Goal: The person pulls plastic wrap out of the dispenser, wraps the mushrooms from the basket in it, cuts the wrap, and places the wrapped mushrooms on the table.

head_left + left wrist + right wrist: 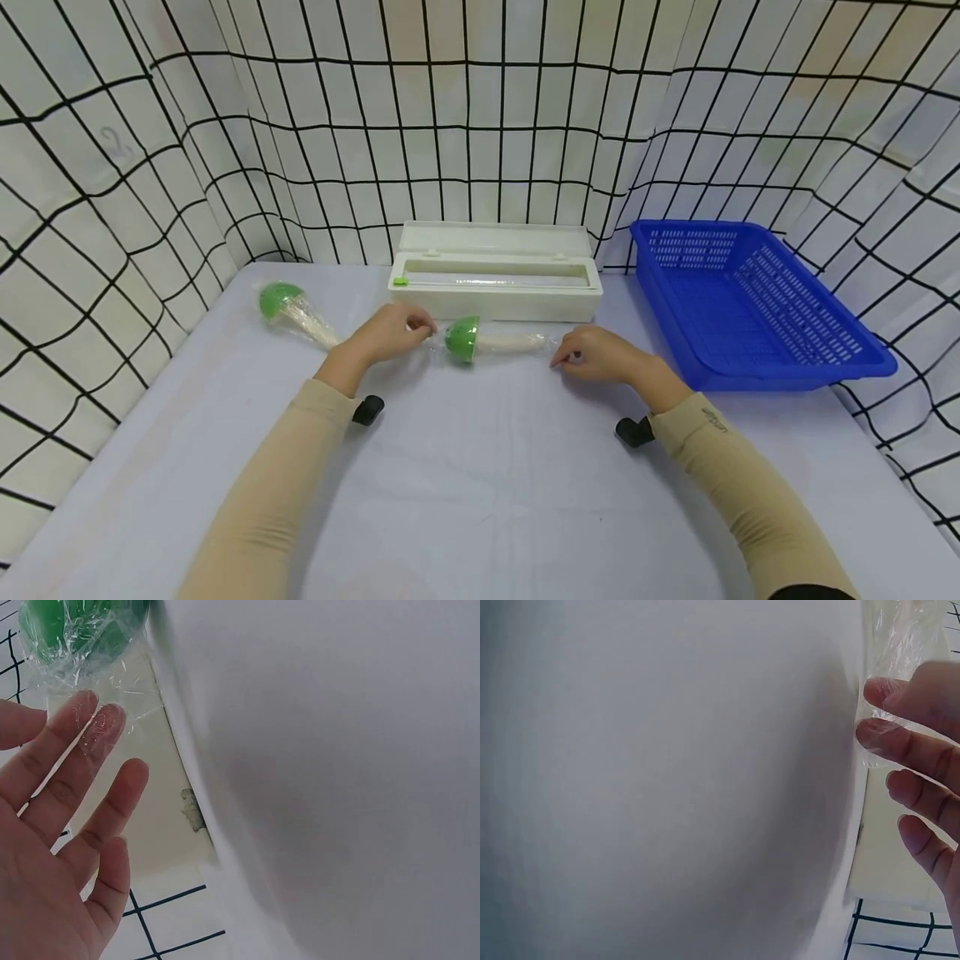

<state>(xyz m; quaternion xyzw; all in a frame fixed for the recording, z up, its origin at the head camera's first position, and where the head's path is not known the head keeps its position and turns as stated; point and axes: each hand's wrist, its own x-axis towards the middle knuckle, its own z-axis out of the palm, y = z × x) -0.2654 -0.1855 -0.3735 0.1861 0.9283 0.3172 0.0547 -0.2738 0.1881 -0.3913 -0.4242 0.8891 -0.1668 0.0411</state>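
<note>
Centrally, near the counter's (480, 500) far edge: wrapped green-capped mushroom toy (487, 339) lying flat just before the white film dispenser box (495, 271). Left hand (390, 333) pinches the film tail at the cap end; right hand (596, 354) pinches the stalk-end film. Likely light, stiff; film slippery, clingy, so hold by the twisted ends. Dispenser lid open, roll inside. Blue basket (750, 308), right edge, holds nothing visible. Second wrapped mushroom (292, 312) near left edge.
</note>
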